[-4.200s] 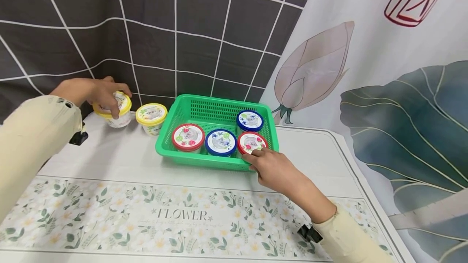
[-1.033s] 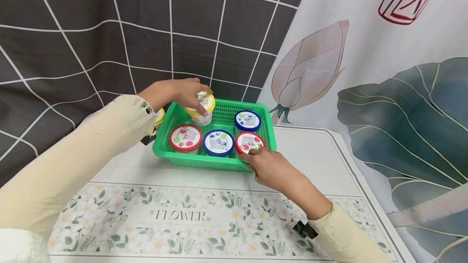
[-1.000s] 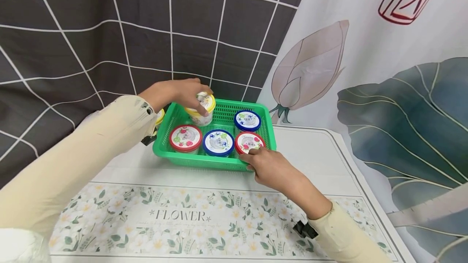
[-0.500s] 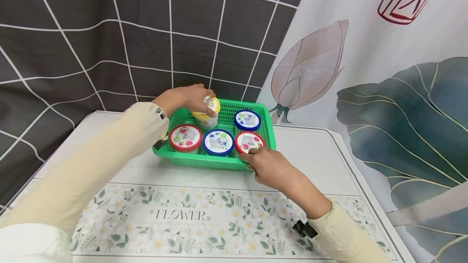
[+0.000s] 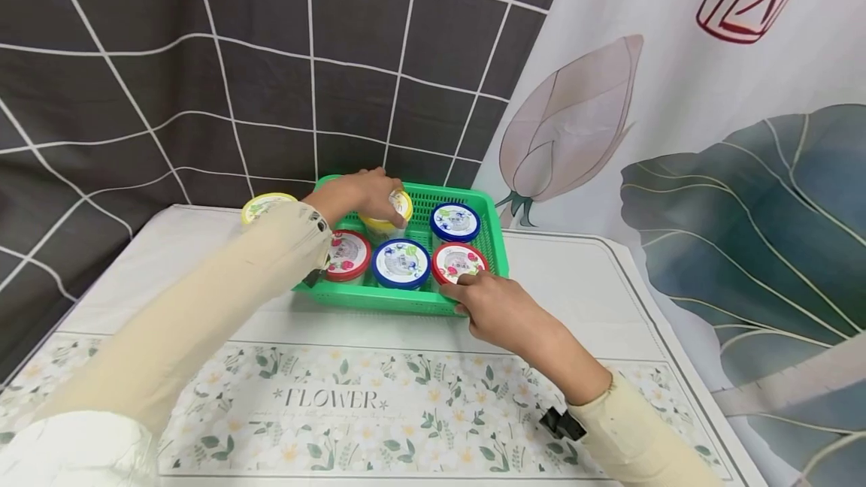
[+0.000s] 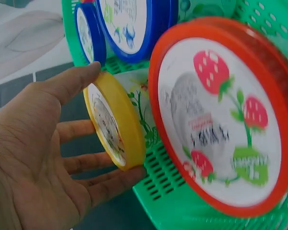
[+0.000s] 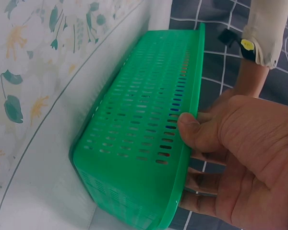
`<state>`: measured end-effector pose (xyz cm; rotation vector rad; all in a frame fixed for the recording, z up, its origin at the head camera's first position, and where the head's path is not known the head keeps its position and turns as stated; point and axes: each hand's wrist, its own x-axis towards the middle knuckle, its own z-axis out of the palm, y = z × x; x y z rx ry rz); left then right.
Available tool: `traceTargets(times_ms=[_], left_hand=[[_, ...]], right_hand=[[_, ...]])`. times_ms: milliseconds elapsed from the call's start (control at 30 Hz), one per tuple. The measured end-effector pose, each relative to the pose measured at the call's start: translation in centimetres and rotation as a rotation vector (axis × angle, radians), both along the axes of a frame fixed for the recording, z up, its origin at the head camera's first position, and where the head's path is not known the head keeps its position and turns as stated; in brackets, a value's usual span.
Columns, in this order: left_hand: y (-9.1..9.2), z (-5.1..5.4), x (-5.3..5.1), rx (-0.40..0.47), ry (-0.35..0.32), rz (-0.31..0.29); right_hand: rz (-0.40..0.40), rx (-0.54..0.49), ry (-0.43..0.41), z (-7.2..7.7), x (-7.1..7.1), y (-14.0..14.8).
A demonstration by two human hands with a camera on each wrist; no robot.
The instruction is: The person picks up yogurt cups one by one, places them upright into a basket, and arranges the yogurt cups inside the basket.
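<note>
My left hand (image 5: pixel 368 194) holds a yellow-lidded tub (image 5: pixel 404 205) in the back left part of the green basket (image 5: pixel 386 299). In the left wrist view, thumb and fingertips sit around the rim of its yellow lid (image 6: pixel 126 122). The right hand (image 5: pixel 504 314) grips the basket's front rim near the right corner, with the thumb (image 7: pixel 189 127) outside and the other fingers over the edge. Also inside the basket are two red-lidded tubs (image 5: pixel 458 263) and two blue-lidded tubs (image 5: pixel 401 263). The left red-lidded tub (image 6: pixel 216 120) is partly covered by my left sleeve in the head view.
Another yellow-lidded tub (image 5: pixel 264 205) stands on the table left of the basket, partly behind my left forearm. A dark gridded cloth (image 5: pixel 264 81) hangs close behind the basket. The white table (image 5: pixel 575 284) has a floral printed strip along its front.
My left hand has carried a yellow-lidded tub from the table's left side into the basket, then lowered it and shifted it slightly right. The right hand keeps its grip on the rim.
</note>
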<state>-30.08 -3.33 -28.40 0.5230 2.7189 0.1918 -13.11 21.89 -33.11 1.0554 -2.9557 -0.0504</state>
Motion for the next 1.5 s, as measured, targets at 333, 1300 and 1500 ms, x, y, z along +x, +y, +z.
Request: traceTargets(times_ms=[333, 1300, 1500], left_hand=[[0.8, -0.3, 0.6, -0.021, -0.030, 0.026], [2.7, -1.1, 0.9, -0.078, -0.076, 0.006], [2.4, -1.2, 0.5, -0.066, -0.089, -0.004]], right_hand=[[0.010, -0.001, -0.003, 0.1, -0.1, -0.5], [0.012, -0.016, 0.000, 0.1, 0.0, -0.1], [0.012, -0.018, -0.002, 0.1, 0.0, 0.0]])
